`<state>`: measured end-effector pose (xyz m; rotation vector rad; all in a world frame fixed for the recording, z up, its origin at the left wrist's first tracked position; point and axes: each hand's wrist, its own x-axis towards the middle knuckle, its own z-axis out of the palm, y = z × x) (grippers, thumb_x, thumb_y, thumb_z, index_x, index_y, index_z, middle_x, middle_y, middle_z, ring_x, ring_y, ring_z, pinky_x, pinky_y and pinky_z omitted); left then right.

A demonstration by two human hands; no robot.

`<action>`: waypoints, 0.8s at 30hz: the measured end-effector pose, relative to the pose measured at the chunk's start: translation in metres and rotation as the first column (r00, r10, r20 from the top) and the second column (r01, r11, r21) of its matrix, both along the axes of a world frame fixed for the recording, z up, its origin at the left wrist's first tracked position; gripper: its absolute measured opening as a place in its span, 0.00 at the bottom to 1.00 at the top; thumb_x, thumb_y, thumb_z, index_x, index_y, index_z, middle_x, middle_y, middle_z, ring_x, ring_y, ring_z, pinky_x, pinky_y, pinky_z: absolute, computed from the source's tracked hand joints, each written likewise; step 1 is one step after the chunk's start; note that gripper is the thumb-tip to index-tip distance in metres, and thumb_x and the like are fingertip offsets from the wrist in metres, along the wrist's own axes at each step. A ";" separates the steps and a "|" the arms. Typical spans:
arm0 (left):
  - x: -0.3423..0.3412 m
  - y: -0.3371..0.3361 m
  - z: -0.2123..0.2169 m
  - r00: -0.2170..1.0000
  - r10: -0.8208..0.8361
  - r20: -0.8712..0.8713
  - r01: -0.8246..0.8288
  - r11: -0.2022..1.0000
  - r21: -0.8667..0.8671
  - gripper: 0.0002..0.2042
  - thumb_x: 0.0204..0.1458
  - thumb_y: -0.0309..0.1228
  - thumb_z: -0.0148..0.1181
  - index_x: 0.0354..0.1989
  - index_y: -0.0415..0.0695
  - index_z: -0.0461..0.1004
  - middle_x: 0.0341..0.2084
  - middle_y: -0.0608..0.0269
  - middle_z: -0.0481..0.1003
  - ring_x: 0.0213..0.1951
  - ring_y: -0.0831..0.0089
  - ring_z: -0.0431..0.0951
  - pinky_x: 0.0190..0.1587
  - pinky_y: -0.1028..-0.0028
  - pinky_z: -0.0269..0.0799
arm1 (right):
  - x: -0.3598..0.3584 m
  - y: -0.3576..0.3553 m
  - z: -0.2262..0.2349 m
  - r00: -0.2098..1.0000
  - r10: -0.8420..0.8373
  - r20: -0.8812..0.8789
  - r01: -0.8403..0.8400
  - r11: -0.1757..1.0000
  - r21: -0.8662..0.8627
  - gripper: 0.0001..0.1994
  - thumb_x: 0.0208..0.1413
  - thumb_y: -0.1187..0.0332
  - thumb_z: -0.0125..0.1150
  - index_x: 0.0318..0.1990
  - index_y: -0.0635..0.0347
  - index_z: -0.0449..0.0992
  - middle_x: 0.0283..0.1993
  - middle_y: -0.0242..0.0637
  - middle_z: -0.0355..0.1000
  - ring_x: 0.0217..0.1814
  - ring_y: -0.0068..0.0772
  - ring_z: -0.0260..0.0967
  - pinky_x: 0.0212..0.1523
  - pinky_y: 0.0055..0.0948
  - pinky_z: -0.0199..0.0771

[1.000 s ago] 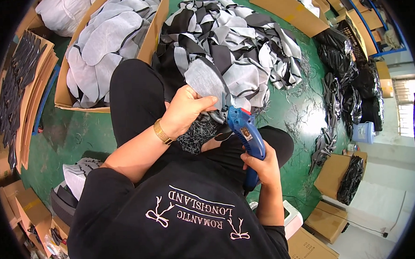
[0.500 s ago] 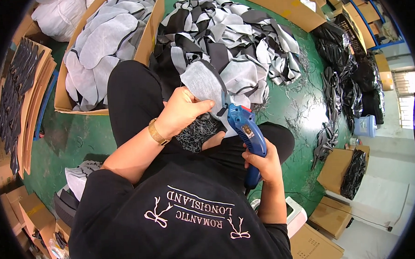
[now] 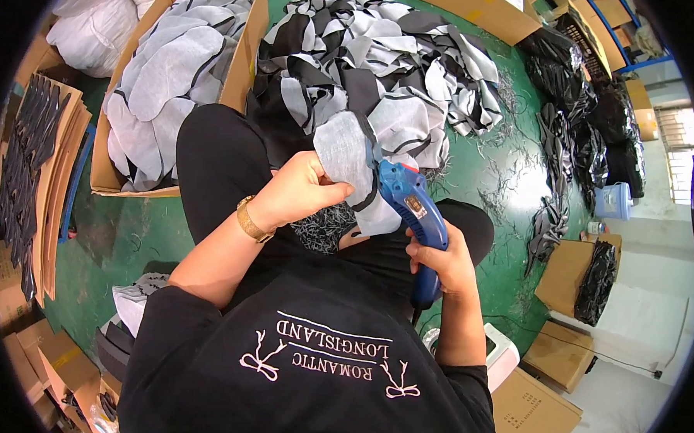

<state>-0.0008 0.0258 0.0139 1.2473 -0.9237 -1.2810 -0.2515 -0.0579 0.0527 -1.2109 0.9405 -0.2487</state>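
My left hand (image 3: 302,190) pinches the left edge of a grey fabric piece (image 3: 343,156) with a dark border strip. Wrapped around the handle of blue electric scissors (image 3: 413,202) is my right hand (image 3: 445,260). The tool's head meets the dark right edge of the fabric; the exact contact of its blade is too small to tell. Below the hands, between my legs, lies a heap of thin dark trimmings (image 3: 326,227). Just beyond my hands spreads a large pile of grey and black fabric pieces (image 3: 387,60).
At the far left a cardboard box (image 3: 249,60) holds many grey pieces. Black plastic bags (image 3: 561,68) line the right side, near a light blue bucket (image 3: 613,202). Loose trimmings (image 3: 508,178) litter the green floor. A white appliance (image 3: 502,355) stands by my right elbow.
The fabric has shifted and turned against the scissors' head, so more of it now hangs below my left fingers. Both hands keep their grips.
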 end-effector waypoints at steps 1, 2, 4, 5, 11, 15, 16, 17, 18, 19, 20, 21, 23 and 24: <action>-0.001 0.000 0.005 0.997 -0.031 -0.068 0.030 0.999 -0.014 0.10 0.48 0.19 0.57 0.39 0.35 0.75 0.32 0.68 0.77 0.35 0.84 0.74 0.37 0.80 0.70 | 0.004 -0.002 -0.002 1.000 -0.013 0.028 0.013 1.000 0.011 0.16 0.40 0.78 0.64 0.40 0.69 0.71 0.31 0.34 0.70 0.22 0.23 0.67 0.23 0.23 0.69; -0.003 0.000 0.003 0.997 -0.036 -0.067 0.035 0.999 -0.014 0.10 0.48 0.19 0.57 0.39 0.35 0.75 0.32 0.68 0.77 0.35 0.84 0.74 0.37 0.80 0.70 | 0.009 -0.003 -0.003 0.998 -0.026 0.055 0.025 0.999 0.023 0.16 0.40 0.78 0.64 0.40 0.69 0.71 0.31 0.34 0.70 0.23 0.23 0.67 0.24 0.23 0.69; -0.008 -0.001 -0.003 0.979 -0.080 -0.187 0.062 0.993 -0.100 0.15 0.47 0.17 0.55 0.46 0.36 0.71 0.39 0.66 0.76 0.41 0.80 0.75 0.44 0.77 0.71 | 0.021 -0.009 -0.002 0.992 -0.074 0.101 0.076 0.997 -0.011 0.16 0.40 0.78 0.64 0.40 0.68 0.71 0.31 0.34 0.70 0.23 0.23 0.67 0.24 0.23 0.69; -0.011 -0.001 -0.003 0.979 -0.087 -0.187 0.069 0.992 -0.101 0.15 0.47 0.17 0.55 0.46 0.36 0.71 0.39 0.66 0.76 0.41 0.80 0.75 0.44 0.77 0.71 | 0.027 -0.012 -0.002 0.983 -0.116 0.146 0.123 0.992 -0.042 0.17 0.40 0.77 0.65 0.41 0.68 0.71 0.31 0.34 0.70 0.23 0.23 0.67 0.24 0.23 0.70; -0.026 0.002 -0.003 0.961 -0.174 -0.217 0.156 0.983 -0.099 0.23 0.47 0.15 0.52 0.55 0.39 0.64 0.43 0.65 0.74 0.45 0.79 0.74 0.46 0.74 0.71 | 0.069 -0.023 -0.006 0.995 -0.101 0.014 0.097 0.895 -0.435 0.22 0.37 0.69 0.74 0.41 0.66 0.73 0.29 0.31 0.72 0.29 0.19 0.68 0.31 0.22 0.70; -0.024 -0.011 0.001 0.893 0.083 -0.443 -0.134 0.987 -0.085 0.16 0.51 0.23 0.59 0.50 0.38 0.69 0.39 0.65 0.75 0.40 0.79 0.75 0.43 0.74 0.72 | 0.073 -0.019 -0.012 0.998 -0.060 0.021 0.063 0.899 -0.433 0.22 0.37 0.70 0.73 0.42 0.66 0.72 0.29 0.31 0.71 0.29 0.19 0.68 0.31 0.22 0.70; -0.021 -0.016 0.000 0.857 0.106 -0.504 -0.147 0.988 -0.042 0.14 0.52 0.27 0.62 0.46 0.38 0.71 0.39 0.65 0.76 0.38 0.77 0.76 0.43 0.74 0.72 | 0.072 -0.017 -0.015 0.998 -0.029 0.058 0.048 0.931 -0.362 0.22 0.38 0.71 0.72 0.42 0.66 0.72 0.29 0.31 0.71 0.29 0.20 0.68 0.31 0.23 0.71; -0.019 -0.018 -0.001 0.855 0.116 -0.505 -0.158 0.987 -0.041 0.14 0.52 0.27 0.62 0.46 0.38 0.71 0.39 0.65 0.76 0.38 0.77 0.76 0.43 0.74 0.72 | 0.071 -0.016 -0.015 0.998 -0.019 0.057 0.038 0.932 -0.361 0.22 0.38 0.71 0.72 0.42 0.66 0.72 0.29 0.31 0.71 0.29 0.20 0.68 0.31 0.23 0.71; -0.017 -0.021 -0.003 0.835 0.119 -0.537 -0.163 0.986 -0.035 0.14 0.52 0.27 0.62 0.46 0.38 0.71 0.39 0.65 0.76 0.37 0.77 0.76 0.43 0.74 0.72 | 0.068 -0.016 -0.012 0.988 -0.044 0.147 0.073 0.977 -0.201 0.20 0.39 0.73 0.70 0.41 0.67 0.71 0.29 0.32 0.70 0.27 0.22 0.68 0.30 0.24 0.71; -0.014 -0.022 -0.005 0.814 0.122 -0.568 -0.169 0.985 -0.030 0.13 0.52 0.27 0.62 0.45 0.38 0.72 0.39 0.65 0.76 0.37 0.77 0.76 0.43 0.73 0.72 | 0.065 -0.016 -0.010 0.970 -0.082 0.228 0.092 0.995 -0.033 0.18 0.40 0.74 0.68 0.40 0.68 0.70 0.28 0.32 0.68 0.25 0.25 0.67 0.30 0.24 0.71; -0.010 -0.022 -0.006 0.814 0.154 -0.560 -0.194 0.981 -0.012 0.13 0.51 0.27 0.63 0.44 0.39 0.72 0.38 0.66 0.76 0.37 0.78 0.76 0.43 0.74 0.72 | 0.056 -0.018 -0.014 0.969 -0.093 0.229 0.099 0.995 -0.015 0.18 0.41 0.72 0.66 0.41 0.68 0.69 0.27 0.34 0.68 0.23 0.28 0.67 0.29 0.25 0.71; -0.008 -0.026 -0.006 0.812 0.153 -0.563 -0.195 0.981 -0.015 0.13 0.51 0.27 0.63 0.44 0.39 0.72 0.38 0.66 0.76 0.37 0.78 0.76 0.43 0.74 0.72 | 0.044 -0.020 -0.023 0.947 -0.105 0.305 0.107 0.994 0.008 0.19 0.40 0.68 0.65 0.39 0.69 0.69 0.23 0.35 0.66 0.21 0.29 0.65 0.26 0.26 0.69; 0.000 -0.027 -0.005 0.804 0.165 -0.571 -0.209 0.978 -0.011 0.12 0.51 0.27 0.63 0.44 0.40 0.73 0.37 0.67 0.76 0.38 0.79 0.75 0.43 0.76 0.71 | 0.025 -0.024 -0.025 0.953 -0.044 0.300 0.012 0.994 0.106 0.19 0.38 0.65 0.66 0.36 0.68 0.69 0.21 0.35 0.64 0.19 0.28 0.63 0.23 0.26 0.67; 0.003 -0.029 -0.002 0.814 0.164 -0.557 -0.204 0.979 -0.010 0.12 0.51 0.27 0.63 0.44 0.42 0.73 0.37 0.68 0.76 0.39 0.80 0.75 0.44 0.76 0.71 | 0.010 -0.027 -0.031 0.956 -0.001 0.292 -0.046 0.987 0.154 0.19 0.37 0.66 0.68 0.35 0.68 0.69 0.22 0.36 0.66 0.20 0.28 0.65 0.23 0.25 0.68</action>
